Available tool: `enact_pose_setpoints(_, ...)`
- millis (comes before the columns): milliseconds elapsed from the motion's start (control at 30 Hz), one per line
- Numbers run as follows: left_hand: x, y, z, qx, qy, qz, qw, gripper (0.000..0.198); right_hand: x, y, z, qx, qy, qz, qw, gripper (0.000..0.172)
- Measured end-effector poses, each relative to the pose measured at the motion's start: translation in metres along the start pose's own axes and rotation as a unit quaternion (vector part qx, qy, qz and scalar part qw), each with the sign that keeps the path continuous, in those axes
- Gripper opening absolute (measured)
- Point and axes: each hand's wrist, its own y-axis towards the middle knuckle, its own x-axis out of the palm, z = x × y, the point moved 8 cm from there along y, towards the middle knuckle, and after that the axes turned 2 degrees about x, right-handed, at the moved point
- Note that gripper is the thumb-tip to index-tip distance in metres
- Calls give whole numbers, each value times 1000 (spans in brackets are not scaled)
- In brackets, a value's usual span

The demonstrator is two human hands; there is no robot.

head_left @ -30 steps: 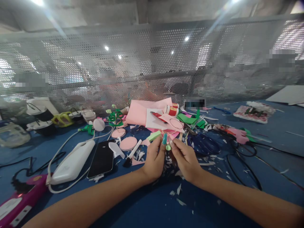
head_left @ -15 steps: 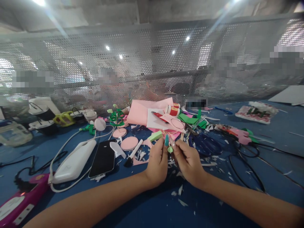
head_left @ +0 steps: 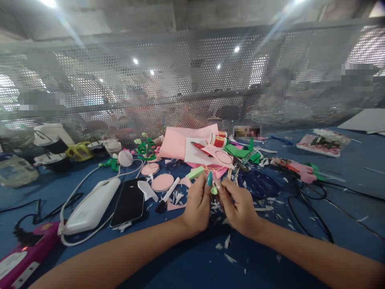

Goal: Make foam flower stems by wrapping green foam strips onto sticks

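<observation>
My left hand [head_left: 197, 204] and my right hand [head_left: 239, 204] meet over the middle of the blue table, fingers closed and thumbs nearly touching. Pinched between the fingertips of both is a small light-green paper piece [head_left: 213, 190]; most of it is hidden by the fingers. Just beyond my left hand lies a pale green paper strip [head_left: 195, 173]. A pink paper disc [head_left: 163, 182] and a brush [head_left: 167, 195] with a white handle rest to the left. Farther back stands a small paper plant [head_left: 146, 150] with curled green leaves on a pink round base.
A black phone [head_left: 128, 202], a white power bank [head_left: 92, 206] with its cable and a magenta power strip [head_left: 30, 253] lie left. Pink paper sheets [head_left: 173, 144] and a red cutter [head_left: 201, 149] lie behind the hands. Dark blue scissors handles [head_left: 260, 184] and black cables [head_left: 311, 218] are right.
Both hands stay together on the green paper piece, with only a slight shift of the fingertips. The whole view has moved a little.
</observation>
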Motion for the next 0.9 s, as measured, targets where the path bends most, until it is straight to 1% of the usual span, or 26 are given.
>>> enact_pose_setpoints(133, 1, 2, 1, 9, 8, -25, 1000, 24, 2, -1, 6, 17, 18, -14, 1000, 25)
enact_pose_setpoints(267, 0, 3, 1, 17, 13, -30, 999, 21, 5, -1, 10, 35, 41, -31, 998, 26)
enact_pose_setpoints(433, 1, 5, 1, 23, 7, -52, 998, 19, 6, -1, 9, 29, 43, -36, 998, 27)
enact_pose_setpoints(667, 1, 10, 3, 19, 4, -51, 999, 19, 6, -1, 7, 18, 9, -28, 999, 26)
enact_pose_setpoints(733, 1, 11, 2, 12, 5, -46, 999, 18, 4, 1, 6, 8, -6, -17, 1000, 26)
enact_pose_setpoints(800, 0, 11, 2, 9, -1, -41, 999, 20, -1, 2, 5, -17, -42, 1, 999, 26)
enact_pose_setpoints(900, 4, 8, 7, 30, -4, -62, 998, 28, -8, 3, -2, -90, -113, 33, 989, 22)
